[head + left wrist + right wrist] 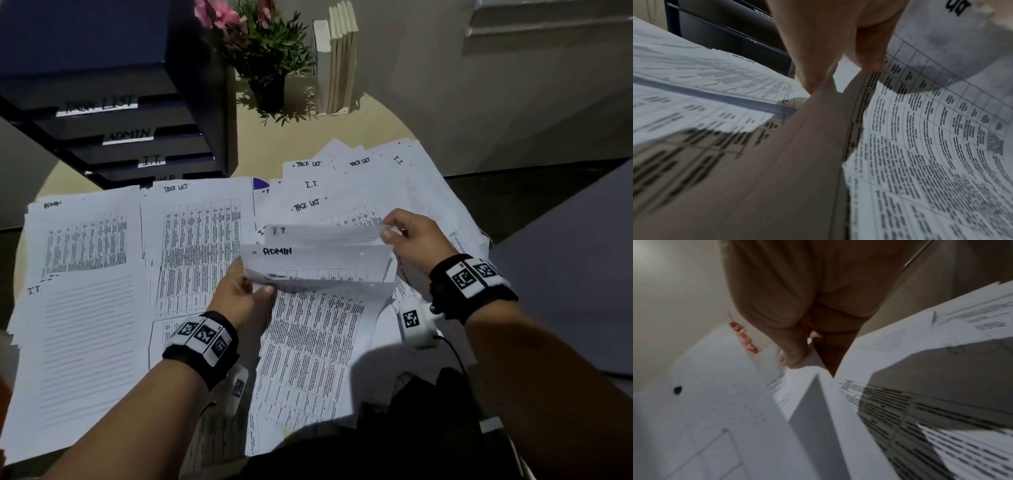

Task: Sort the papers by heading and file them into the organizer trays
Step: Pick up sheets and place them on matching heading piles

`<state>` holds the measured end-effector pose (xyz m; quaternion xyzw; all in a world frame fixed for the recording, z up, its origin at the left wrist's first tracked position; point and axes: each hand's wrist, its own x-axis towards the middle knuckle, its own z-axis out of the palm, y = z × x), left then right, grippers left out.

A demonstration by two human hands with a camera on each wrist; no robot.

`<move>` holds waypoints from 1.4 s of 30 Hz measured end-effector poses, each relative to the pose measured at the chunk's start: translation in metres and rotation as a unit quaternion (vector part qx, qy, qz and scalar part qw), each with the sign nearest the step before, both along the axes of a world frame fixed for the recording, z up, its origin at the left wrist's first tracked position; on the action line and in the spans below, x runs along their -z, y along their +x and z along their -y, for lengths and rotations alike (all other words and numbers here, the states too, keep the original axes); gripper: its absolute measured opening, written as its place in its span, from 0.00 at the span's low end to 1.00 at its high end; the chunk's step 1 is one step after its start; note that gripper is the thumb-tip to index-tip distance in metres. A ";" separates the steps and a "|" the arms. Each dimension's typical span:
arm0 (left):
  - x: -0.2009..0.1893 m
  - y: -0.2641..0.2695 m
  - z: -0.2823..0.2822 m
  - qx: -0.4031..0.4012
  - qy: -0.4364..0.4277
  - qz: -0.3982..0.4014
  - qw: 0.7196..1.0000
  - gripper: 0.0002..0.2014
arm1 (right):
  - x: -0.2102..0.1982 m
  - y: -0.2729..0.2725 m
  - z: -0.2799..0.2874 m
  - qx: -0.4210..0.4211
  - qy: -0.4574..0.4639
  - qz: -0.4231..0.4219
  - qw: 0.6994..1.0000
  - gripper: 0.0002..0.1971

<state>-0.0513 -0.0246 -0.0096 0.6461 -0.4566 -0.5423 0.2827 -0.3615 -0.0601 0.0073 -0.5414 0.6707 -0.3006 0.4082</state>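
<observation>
- Both hands work one small bundle in the head view: the left hand (241,296) pinches the near left edge of the held papers (317,265), thumb on top, while the right hand (412,240) pinches up the far right corner of a rear sheet.
- Held papers sit at centre, front sheet headed ADMIN, the lifted one behind reading I.T.; their long axis runs from 9 to 3 o'clock between the two hands.
- At 11 o'clock stands the organizer (137,137), its trays labelled TASK LIST, ADMIN, I.T. from the top down, a lower label cut off.
- That side belongs to the left hand, which I judge the nearer one for filing; the ADMIN pile (85,240) lies at 9 o'clock, the unsorted spread (346,185) at 1 o'clock.
- From the left wrist view, the fingers (818,48) close on a sheet edge at 12 o'clock, printed tables curving away at 4 o'clock, the organizer's dark trays at 11.
- From the right wrist view, the thumb (793,353) presses a white sheet edge at centre, fingers hidden behind; more pages fan toward 5 o'clock.
</observation>
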 end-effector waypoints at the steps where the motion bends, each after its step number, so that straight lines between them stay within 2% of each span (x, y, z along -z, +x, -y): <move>1: -0.001 -0.003 0.002 -0.005 0.002 -0.001 1.000 0.13 | -0.005 0.003 0.001 -0.022 0.008 0.008 1.000 0.05; 3: 0.000 -0.006 0.003 -0.030 0.009 0.008 0.999 0.10 | -0.008 0.009 0.005 -0.025 0.021 0.048 0.998 0.06; 5: 0.002 -0.008 0.003 -0.057 -0.004 0.026 0.998 0.07 | -0.003 0.012 0.010 0.046 0.023 0.105 0.993 0.09; 6: 0.002 -0.008 0.003 -0.066 -0.009 0.035 0.997 0.06 | 0.006 0.010 0.014 0.087 0.020 0.101 0.991 0.09; 7: 0.001 -0.007 0.002 -0.078 -0.011 0.041 0.996 0.05 | 0.015 0.006 0.017 0.101 0.027 0.037 0.994 0.08; 8: 0.002 -0.004 0.002 -0.085 -0.008 0.051 0.995 0.05 | 0.022 0.003 0.019 0.076 0.052 -0.089 0.992 0.10; 9: 0.004 -0.001 0.001 -0.089 0.000 0.061 0.994 0.04 | 0.030 0.001 0.018 0.034 0.092 -0.220 0.970 0.18; 10: 0.006 0.002 0.001 -0.087 0.010 0.071 0.994 0.04 | 0.036 0.002 0.015 -0.002 0.129 -0.308 0.943 0.27; 11: 0.006 0.004 0.001 -0.089 0.015 0.074 0.993 0.04 | 0.038 0.006 0.013 -0.014 0.152 -0.353 0.923 0.33; 12: 0.007 0.006 0.001 -0.087 0.018 0.078 0.993 0.04 | 0.040 0.011 0.011 -0.015 0.162 -0.362 0.918 0.38; 14: 0.007 0.008 0.002 -0.081 0.023 0.093 0.992 0.08 | 0.044 0.020 0.012 -0.001 0.174 -0.328 0.929 0.41; 16: 0.008 0.009 0.002 -0.078 0.018 0.105 0.991 0.10 | 0.046 0.022 0.016 0.029 0.184 -0.278 0.942 0.41; 19: 0.010 0.012 0.004 -0.076 0.020 0.116 0.990 0.12 | 0.041 0.014 0.017 0.030 0.165 -0.248 0.954 0.29; 22: 0.017 0.016 0.006 -0.072 0.013 0.141 0.987 0.14 | 0.029 0.005 0.012 0.044 0.075 -0.246 0.965 0.11; 24: 0.018 0.018 0.010 -0.095 0.001 0.157 0.983 0.15 | 0.013 -0.001 0.010 0.089 -0.009 -0.250 0.964 0.05; 28: 0.013 0.024 0.021 -0.133 0.001 0.191 0.973 0.16 | -0.038 -0.010 0.008 0.111 -0.147 -0.288 0.940 0.05; 31: 0.010 0.030 0.030 -0.158 0.022 0.194 0.968 0.15 | -0.077 -0.020 0.009 0.135 -0.185 -0.250 0.941 0.07; 34: 0.011 0.032 0.031 -0.165 0.043 0.182 0.968 0.11 | -0.087 -0.022 0.012 0.163 -0.154 -0.138 0.965 0.04; 35: 0.011 0.030 0.031 -0.171 0.055 0.159 0.971 0.14 | -0.081 -0.017 0.012 0.159 -0.128 -0.106 0.973 0.03; 36: 0.011 0.028 0.031 -0.172 0.062 0.136 0.974 0.21 | -0.070 -0.010 0.010 0.145 -0.100 -0.085 0.981 0.03; 38: 0.027 0.028 0.030 -0.173 0.098 0.081 0.977 0.43 | -0.042 0.011 0.002 0.101 -0.045 -0.065 0.992 0.05; 39: 0.023 0.021 0.027 -0.173 0.107 0.055 0.978 0.53 | -0.027 0.023 -0.005 0.075 -0.020 -0.067 0.995 0.07; 40: 0.022 0.019 0.024 -0.183 0.125 0.023 0.975 0.60 | -0.012 0.035 -0.012 0.054 0.008 -0.073 0.996 0.08; 41: 0.021 0.013 0.018 -0.190 0.127 0.027 0.973 0.59 | 0.000 0.046 -0.020 0.039 0.037 -0.075 0.996 0.09; 42: 0.016 0.008 0.014 -0.178 0.119 0.034 0.976 0.51 | 0.012 0.056 -0.026 0.028 0.063 -0.071 0.995 0.10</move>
